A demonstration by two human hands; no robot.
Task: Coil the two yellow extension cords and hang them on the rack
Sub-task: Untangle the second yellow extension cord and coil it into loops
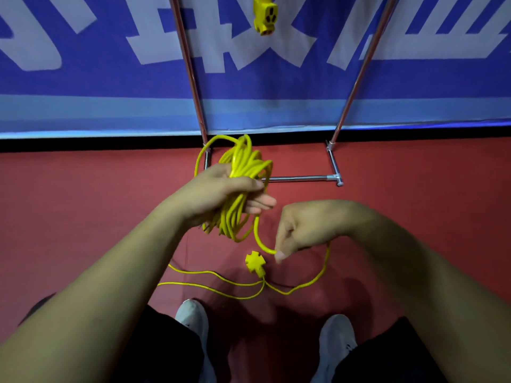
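Note:
My left hand (221, 189) grips a bundle of coiled yellow extension cord (243, 164), with loops sticking out above and below the fist. From the bundle a strand runs down to my right hand (298, 230), which pinches it between thumb and fingers. The loose rest of the cord (309, 283) trails across the red floor to a yellow multi-outlet end (255, 262) lying below my hands. A second yellow socket end (265, 16) hangs at the top, between the chrome rack's poles (190, 67).
The rack's base bars (301, 177) rest on the red floor against a blue banner wall (83, 78) with white lettering. My two white shoes (193, 319) stand at the bottom of the view, close to the trailing cord.

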